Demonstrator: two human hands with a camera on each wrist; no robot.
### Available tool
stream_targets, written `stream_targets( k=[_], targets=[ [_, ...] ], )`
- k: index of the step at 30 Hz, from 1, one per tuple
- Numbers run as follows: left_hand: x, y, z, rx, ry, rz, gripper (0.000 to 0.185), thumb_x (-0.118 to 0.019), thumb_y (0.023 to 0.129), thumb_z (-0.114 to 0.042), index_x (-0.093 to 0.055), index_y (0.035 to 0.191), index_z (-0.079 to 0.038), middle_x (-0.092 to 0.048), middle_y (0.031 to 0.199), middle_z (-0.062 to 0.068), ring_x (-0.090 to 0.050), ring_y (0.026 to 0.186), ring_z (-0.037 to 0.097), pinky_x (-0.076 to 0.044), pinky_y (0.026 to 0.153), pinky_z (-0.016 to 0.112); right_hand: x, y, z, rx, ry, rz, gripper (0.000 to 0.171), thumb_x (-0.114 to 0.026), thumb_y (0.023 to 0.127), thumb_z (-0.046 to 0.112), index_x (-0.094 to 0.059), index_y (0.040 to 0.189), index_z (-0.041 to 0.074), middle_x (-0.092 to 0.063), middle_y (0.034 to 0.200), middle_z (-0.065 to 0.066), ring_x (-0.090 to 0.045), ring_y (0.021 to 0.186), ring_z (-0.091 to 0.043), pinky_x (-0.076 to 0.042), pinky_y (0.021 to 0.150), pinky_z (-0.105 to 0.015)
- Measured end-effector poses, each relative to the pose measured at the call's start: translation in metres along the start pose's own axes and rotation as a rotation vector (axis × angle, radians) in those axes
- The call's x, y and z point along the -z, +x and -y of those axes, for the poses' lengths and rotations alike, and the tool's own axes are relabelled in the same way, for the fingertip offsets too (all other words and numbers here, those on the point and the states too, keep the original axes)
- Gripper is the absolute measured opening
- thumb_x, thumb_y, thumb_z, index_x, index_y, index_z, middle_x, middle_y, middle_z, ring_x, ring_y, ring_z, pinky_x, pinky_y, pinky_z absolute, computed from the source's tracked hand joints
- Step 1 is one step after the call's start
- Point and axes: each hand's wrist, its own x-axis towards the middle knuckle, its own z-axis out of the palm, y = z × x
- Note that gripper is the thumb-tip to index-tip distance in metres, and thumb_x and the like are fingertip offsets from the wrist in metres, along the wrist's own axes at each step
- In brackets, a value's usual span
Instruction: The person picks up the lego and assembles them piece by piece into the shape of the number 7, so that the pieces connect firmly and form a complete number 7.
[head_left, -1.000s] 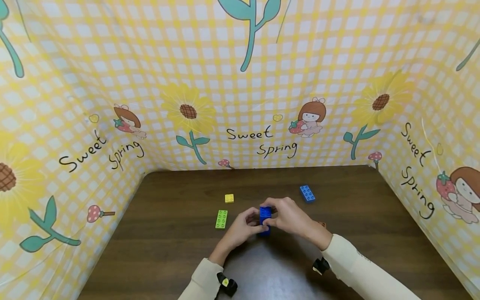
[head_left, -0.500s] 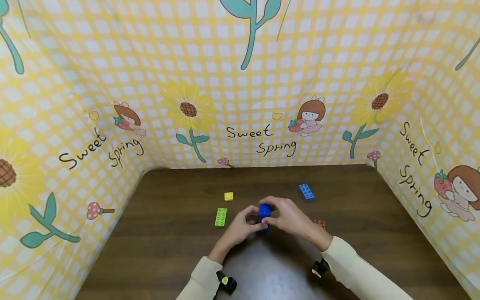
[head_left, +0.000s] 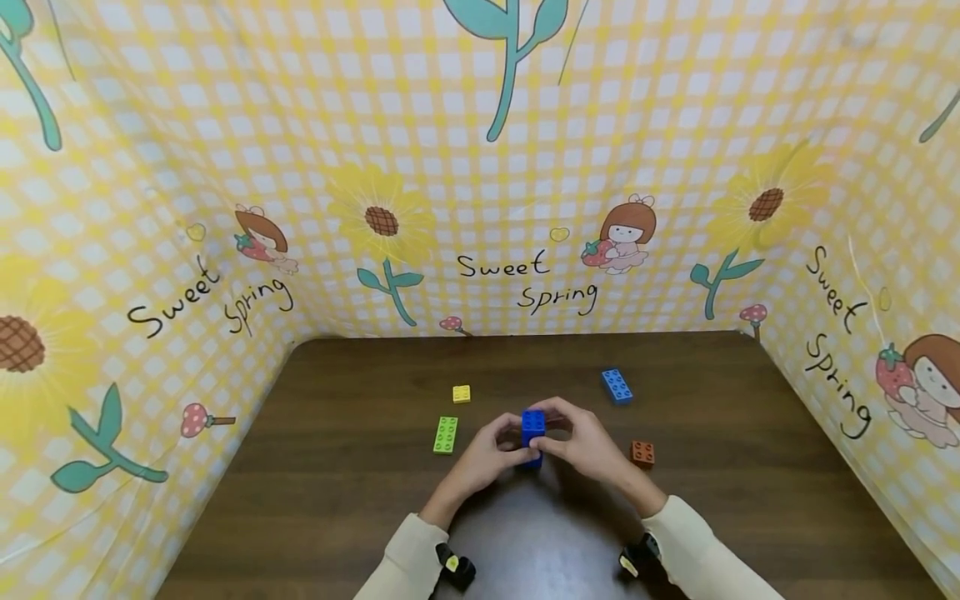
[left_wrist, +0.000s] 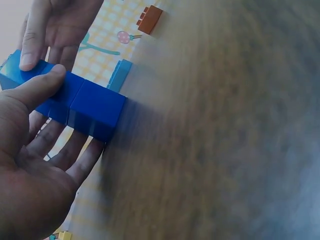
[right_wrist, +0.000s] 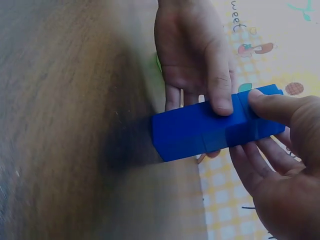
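From my remote station, I see both hands clamped on a stack of blue building bricks [head_left: 532, 430] held upright just above the middle of the table [head_left: 345, 483]: the left hand [head_left: 486, 457] pinches it with thumb on the near face and fingers behind, and the right hand [head_left: 587, 442] pinches its upper part the same way, a two-sided grip that I judge serves to steady the joined bricks while they are pressed together. The wrist views show at least two blue bricks mated end to end, with a seam between them. Outward from the hands, loose bricks lie studs-up within reach: a lime green brick [head_left: 445, 435] just to the left, a small yellow brick [head_left: 461, 394] behind it, another blue brick [head_left: 617, 387] to the right rear, and an orange-brown brick [head_left: 642, 452] beside the right wrist. A sunflower-print backdrop [head_left: 525, 208] walls the table on three sides.
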Motion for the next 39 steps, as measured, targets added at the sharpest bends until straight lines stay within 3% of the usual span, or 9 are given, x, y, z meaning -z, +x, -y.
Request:
stream_targets(
  k=[7, 10, 13, 16, 21, 25, 29, 35, 39],
  targets=[
    [0.014, -0.006, -0.003, 0.012, 0.076, 0.073, 0.043, -0.079, 0.097, -0.013, -0.064, 0.138, -0.006, -0.069, 0.136, 0.015, -0.068, 0.128, 0.032, -0.055, 0.111, 0.044, -0.002, -0.001, -0.001, -0.046, 0.056, -0.010, 0.040, -0.081, 0.096, 0.013, -0.066, 0.133, 0.010, -0.072, 0.129, -0.013, -0.069, 0.124, -0.036, -0.055, 0.108, -0.052],
    [0.024, -0.009, -0.006, -0.006, 0.106, 0.067, 0.039, -0.075, 0.099, -0.012, -0.066, 0.137, -0.004, -0.070, 0.134, 0.019, -0.069, 0.126, 0.032, -0.057, 0.107, 0.040, -0.001, -0.001, -0.001, -0.059, 0.068, -0.015, 0.040, -0.081, 0.096, 0.013, -0.066, 0.132, 0.009, -0.072, 0.129, -0.015, -0.069, 0.124, -0.037, -0.054, 0.109, -0.054],
    [0.037, -0.014, -0.011, -0.020, 0.186, -0.012, 0.029, -0.072, 0.102, -0.011, -0.070, 0.129, -0.003, -0.074, 0.126, 0.018, -0.073, 0.115, 0.028, -0.059, 0.097, 0.030, -0.001, -0.001, -0.002, -0.068, 0.071, -0.024, 0.040, -0.082, 0.095, 0.011, -0.066, 0.132, 0.007, -0.072, 0.128, -0.016, -0.069, 0.123, -0.038, -0.054, 0.109, -0.056],
    [0.051, -0.019, -0.016, -0.025, 0.311, -0.141, 0.018, -0.071, 0.101, -0.008, -0.074, 0.118, -0.004, -0.078, 0.113, 0.012, -0.073, 0.100, 0.020, -0.057, 0.084, 0.024, -0.002, -0.001, -0.003, -0.068, 0.073, -0.029, 0.041, -0.082, 0.094, 0.009, -0.066, 0.131, 0.004, -0.072, 0.126, -0.018, -0.070, 0.122, -0.039, -0.055, 0.108, -0.054],
    [0.070, -0.026, -0.022, -0.025, 0.545, -0.320, 0.008, -0.073, 0.098, -0.003, -0.077, 0.105, -0.006, -0.075, 0.099, 0.005, -0.065, 0.083, 0.015, -0.053, 0.071, 0.026, -0.002, -0.001, -0.003, -0.064, 0.070, -0.021, 0.040, -0.082, 0.094, 0.008, -0.066, 0.131, 0.002, -0.072, 0.126, -0.020, -0.070, 0.120, -0.040, -0.056, 0.106, -0.051],
    [0.078, -0.027, -0.022, 0.013, 0.763, -0.387, 0.004, -0.075, 0.098, -0.009, -0.077, 0.101, -0.010, -0.070, 0.097, 0.001, -0.061, 0.079, 0.013, -0.051, 0.068, 0.030, -0.002, 0.000, -0.004, -0.069, 0.065, -0.014, 0.040, -0.081, 0.095, 0.009, -0.066, 0.131, 0.003, -0.071, 0.128, -0.019, -0.070, 0.121, -0.039, -0.057, 0.106, -0.049],
    [0.079, -0.025, -0.019, 0.075, 0.895, -0.399, 0.012, -0.077, 0.098, -0.019, -0.076, 0.106, -0.011, -0.068, 0.107, 0.007, -0.063, 0.092, 0.022, -0.055, 0.069, 0.041, -0.002, 0.000, -0.004, -0.072, 0.069, -0.014, 0.040, -0.081, 0.095, 0.009, -0.066, 0.132, 0.003, -0.071, 0.129, -0.019, -0.070, 0.122, -0.039, -0.057, 0.106, -0.048],
    [0.074, -0.026, -0.013, 0.192, 0.951, -0.338, 0.041, -0.084, 0.093, -0.033, -0.069, 0.124, -0.010, -0.057, 0.123, 0.016, -0.057, 0.102, 0.030, -0.054, 0.068, 0.044, -0.003, 0.000, -0.005, -0.076, 0.078, -0.012, 0.039, -0.081, 0.095, 0.008, -0.066, 0.131, 0.002, -0.070, 0.129, -0.020, -0.070, 0.122, -0.039, -0.057, 0.105, -0.047],
    [0.073, -0.025, -0.010, 0.181, 0.965, -0.333, 0.041, -0.089, 0.088, -0.025, -0.071, 0.122, -0.011, -0.061, 0.119, 0.017, -0.057, 0.100, 0.031, -0.055, 0.069, 0.045, -0.002, 0.000, -0.005, -0.076, 0.074, -0.014, 0.039, -0.081, 0.095, 0.009, -0.066, 0.131, 0.003, -0.070, 0.130, -0.020, -0.070, 0.122, -0.038, -0.057, 0.106, -0.047]
  ],
)
